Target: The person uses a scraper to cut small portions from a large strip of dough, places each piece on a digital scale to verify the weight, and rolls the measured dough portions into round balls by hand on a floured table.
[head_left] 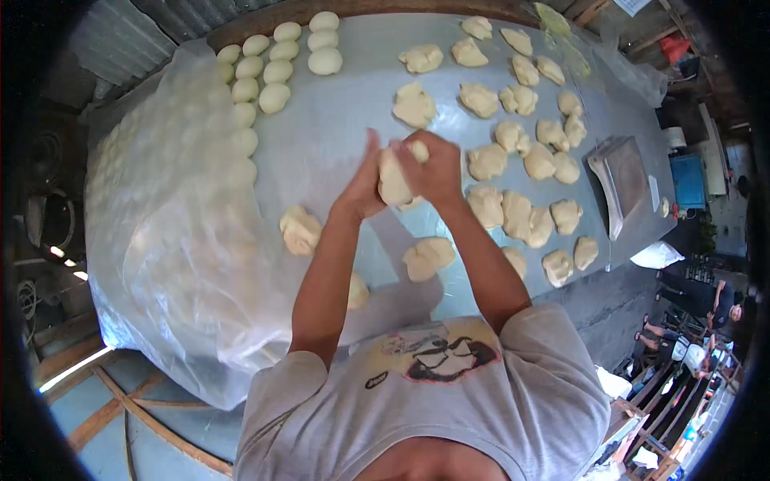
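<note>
A pale lump of dough (pixel 394 179) is held between my two hands above the middle of the metal table. My left hand (pixel 366 186) cups its left side, thumb raised. My right hand (pixel 434 170) grips it from the right and top, its fingers slightly blurred by motion. Some dough shows just under my hands, and I cannot tell if it is the same piece. Nearest to my hands lie a rough dough piece (pixel 414 105) beyond them, another dough piece (pixel 428 258) nearer my body, and a third dough lump (pixel 300 231) beside my left forearm.
Several rough dough pieces (pixel 486 162) cover the right of the table (pixel 321 128). Smooth round dough balls (pixel 275 98) stand in rows at the far left, many under a clear plastic sheet (pixel 184 264). A scale (pixel 622 180) sits at the right edge. Two people are in the right background.
</note>
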Motion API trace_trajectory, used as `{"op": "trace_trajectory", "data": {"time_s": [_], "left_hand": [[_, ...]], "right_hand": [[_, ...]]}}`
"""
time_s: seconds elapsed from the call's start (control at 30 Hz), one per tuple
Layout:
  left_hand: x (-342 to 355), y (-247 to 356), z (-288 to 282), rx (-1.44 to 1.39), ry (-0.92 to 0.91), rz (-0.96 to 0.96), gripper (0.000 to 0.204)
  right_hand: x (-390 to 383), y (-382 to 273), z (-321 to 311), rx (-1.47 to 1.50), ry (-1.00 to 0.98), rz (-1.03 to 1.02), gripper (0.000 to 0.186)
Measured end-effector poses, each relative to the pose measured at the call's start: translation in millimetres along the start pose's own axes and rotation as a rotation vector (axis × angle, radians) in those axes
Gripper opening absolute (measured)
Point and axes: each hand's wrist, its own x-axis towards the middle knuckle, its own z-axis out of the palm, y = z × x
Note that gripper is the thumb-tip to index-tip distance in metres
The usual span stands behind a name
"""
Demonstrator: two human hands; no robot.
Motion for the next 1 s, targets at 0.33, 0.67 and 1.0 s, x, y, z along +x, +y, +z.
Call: {"op": "trace_trajectory", "data": {"time_s": [0.33, 0.67, 1.0], "left_hand": [[-95, -141, 109, 0.183, 0.908, 0.936, 0.048], [-132, -304, 66, -0.216, 0.598, 0.117, 0.066], [-135, -219, 169, 0.413, 0.835, 0.808, 0.034]], "right_hand": [[-171, -53, -57, 0.268, 0.548, -0.101, 0.036], [-310, 127, -112, -0.612, -0.112, 0.105, 0.039], [-229, -27, -123, 0.272, 0.334, 0.058, 0.04]]}}
